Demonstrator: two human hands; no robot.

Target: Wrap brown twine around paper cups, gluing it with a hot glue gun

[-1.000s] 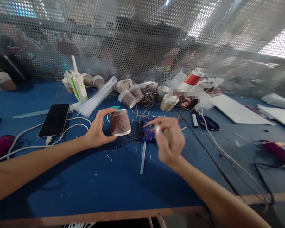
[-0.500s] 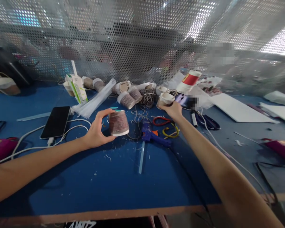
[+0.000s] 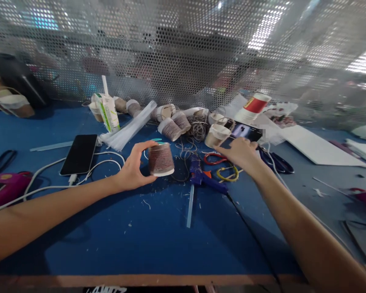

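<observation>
My left hand point(image 3: 133, 170) is closed round a small cup wrapped in brown twine point(image 3: 161, 159), held upside down just above the blue table point(image 3: 116, 240). My right hand point(image 3: 240, 153) reaches out over the red and yellow scissors handles point(image 3: 224, 167), knuckles up. Its fingers stretch left towards a paper cup point(image 3: 216, 135) that lies on its side, and nothing shows in them. A lit phone point(image 3: 247, 131) lies just behind that hand.
A blue glue gun point(image 3: 201, 177) and a clear glue stick point(image 3: 190, 206) lie between my hands. Further back are several wrapped cups point(image 3: 171, 129), a twine tangle point(image 3: 197, 128), a drink carton point(image 3: 109, 110), a black phone point(image 3: 79, 154) on a white cable, a red cup point(image 3: 256, 103) and a perforated metal screen point(image 3: 183, 53).
My right hand went from in front of me out to the lying paper cup, then drew back a little towards the scissors. My left hand kept the wrapped cup still.
</observation>
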